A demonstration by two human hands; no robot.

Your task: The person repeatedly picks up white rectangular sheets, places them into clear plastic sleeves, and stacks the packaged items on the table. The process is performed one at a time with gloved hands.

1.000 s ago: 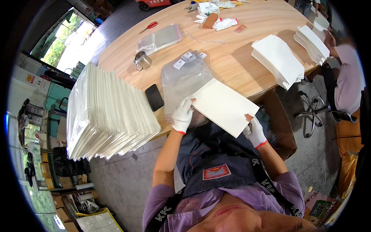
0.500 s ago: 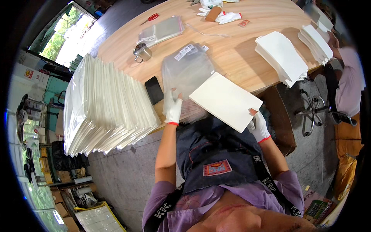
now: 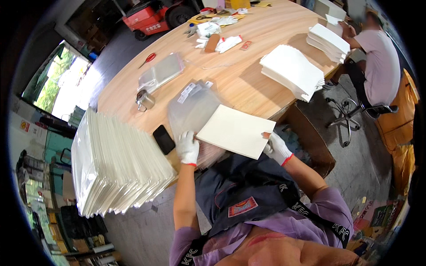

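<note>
In my right hand (image 3: 278, 148), gloved in white with a red cuff, is a thin stack of cream paper (image 3: 237, 131), gripped at its right edge. The paper is tilted over the table's front edge and partly covers a pile of clear plastic bags (image 3: 191, 106). My left hand (image 3: 188, 147), in a matching glove, is at the near left edge of those bags, its fingers drawn together on the top bag. A black phone (image 3: 163, 139) lies just left of that hand. Farther left stands a tall pile of bagged paper (image 3: 120, 159).
Two white paper stacks (image 3: 293, 71) lie at the right of the wooden table (image 3: 248, 84). A metal cup (image 3: 144, 100), more clear bags (image 3: 161, 72), red scissors (image 3: 148, 59) and spare gloves (image 3: 228, 43) lie beyond. A co-worker (image 3: 377, 62) sits far right; an open carton (image 3: 310, 137) stands below.
The view has shifted, showing more of the far table and a red forklift. My left hand's fingers have closed in at the bag edge. The paper stays in my right hand, over the bags.
</note>
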